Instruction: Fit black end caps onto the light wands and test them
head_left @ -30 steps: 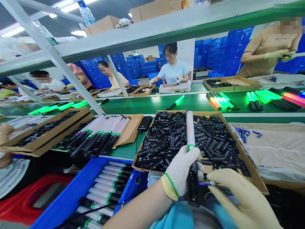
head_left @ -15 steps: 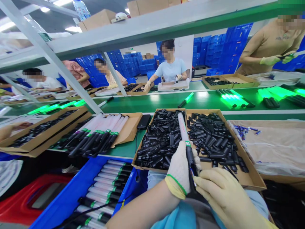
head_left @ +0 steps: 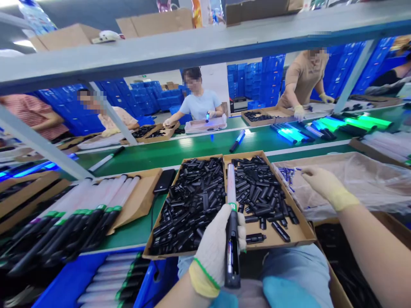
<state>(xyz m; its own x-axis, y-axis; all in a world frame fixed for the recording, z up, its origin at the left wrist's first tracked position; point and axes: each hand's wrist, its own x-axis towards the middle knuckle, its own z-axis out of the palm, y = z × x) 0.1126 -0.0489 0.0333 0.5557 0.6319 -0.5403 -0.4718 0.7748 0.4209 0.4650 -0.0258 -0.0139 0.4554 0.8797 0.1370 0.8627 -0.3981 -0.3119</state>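
My left hand [head_left: 216, 246], in a pale glove with a green-edged cuff, is closed around a light stick [head_left: 231, 256]. The stick has a clear unlit tube, a green band and a black handle. Its battery compartment faces up, uncovered, with a battery [head_left: 230, 248] visible inside. To the right, my gloved right hand [head_left: 324, 186] pinches at a small blue battery [head_left: 298, 169] by its fingertips. Other loose batteries [head_left: 287, 176] lie beside it in a plastic-lined tray [head_left: 340, 171].
A cardboard tray [head_left: 308, 239] of black plastic pieces sits before me. Several light sticks [head_left: 105, 196] lie left, above a blue bin [head_left: 64, 278] holding more. Lit sticks [head_left: 293, 133] rest on the green belt [head_left: 144, 152]. Co-workers [head_left: 201, 102] sit and stand opposite. A shelf beam [head_left: 160, 51] crosses overhead.
My right hand has left the light stick's handle and reached right to the batteries. My left hand still holds the stick. My view has turned right, and several lit sticks changed from green to blue.
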